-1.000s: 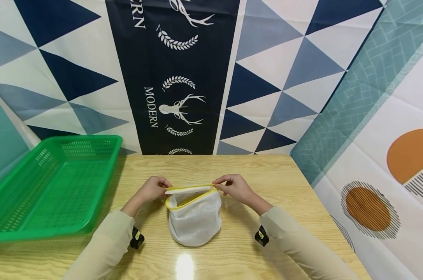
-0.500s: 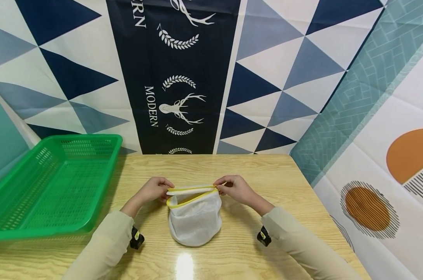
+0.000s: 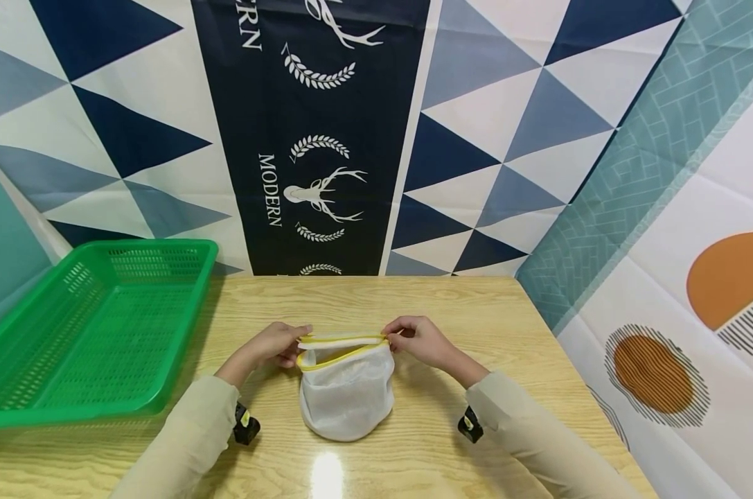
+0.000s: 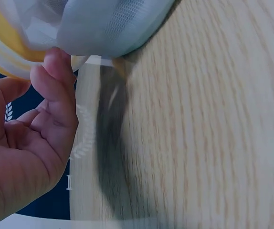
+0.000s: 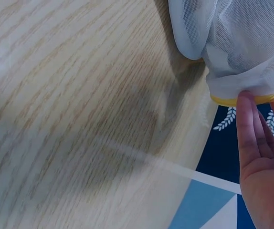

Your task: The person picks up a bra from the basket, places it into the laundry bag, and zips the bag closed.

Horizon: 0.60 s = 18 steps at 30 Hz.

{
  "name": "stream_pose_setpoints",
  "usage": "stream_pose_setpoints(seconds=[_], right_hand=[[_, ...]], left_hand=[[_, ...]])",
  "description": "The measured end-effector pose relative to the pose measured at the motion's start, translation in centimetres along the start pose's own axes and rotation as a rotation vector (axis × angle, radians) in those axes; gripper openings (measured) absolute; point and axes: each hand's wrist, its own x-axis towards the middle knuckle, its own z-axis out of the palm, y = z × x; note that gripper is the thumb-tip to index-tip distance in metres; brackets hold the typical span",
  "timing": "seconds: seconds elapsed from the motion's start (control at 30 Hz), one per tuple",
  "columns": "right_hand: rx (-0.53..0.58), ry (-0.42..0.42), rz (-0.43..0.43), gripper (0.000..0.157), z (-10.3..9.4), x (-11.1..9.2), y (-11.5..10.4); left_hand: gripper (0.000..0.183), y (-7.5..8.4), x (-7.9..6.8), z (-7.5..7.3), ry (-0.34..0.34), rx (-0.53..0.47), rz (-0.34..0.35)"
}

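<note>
Both hands dropped a bit w/ the white mesh bag's yellow rim [image 3: 341,339]; left hand [image 3: 275,344] & right hand [image 3: 421,339] pinch its opposite ends, white mesh bag [image 3: 346,391] hanging between onto the wooden table [image 3: 488,312].

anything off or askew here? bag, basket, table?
One thing: the green basket sits tilted, overhanging the table's left edge. Otherwise nothing stands out. The white mesh bag stands upright, undamaged, with the left hand and right hand pinching its yellow rim. No spills.

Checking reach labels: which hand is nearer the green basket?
Left. The left hand pinches the mesh bag's yellow rim on the side facing the green basket; the right hand pinches the rim's far side, with the bag between.
</note>
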Motion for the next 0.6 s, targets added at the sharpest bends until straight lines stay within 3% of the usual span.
stream_pose_setpoints(seconds=[0.2, 0.37, 0.43, 0.6], right_hand=[[0.075, -0.011, 0.026, 0.019, 0.1, 0.1, 0.1], [0.055, 0.056, 0.072, 0.026, 0.7, 0.3, 0.5], [0.028, 0.100, 0.118, 0.029, 1.0, 0.4, 0.5], [0.019, 0.169, 0.326, 0.046, 1.3, 0.6, 0.9]], left_hand=[[0.038, 0.0, -0.3, -0.1, -0.045, -0.015, 0.028], [0.037, -0.2, -0.4, -0.1, -0.078, -0.031, 0.046], [0.036, -0.3, -0.4, 0.0, -0.086, -0.044, 0.047], [0.036, -0.3, -0.6, 0.0, -0.094, -0.063, 0.056]])
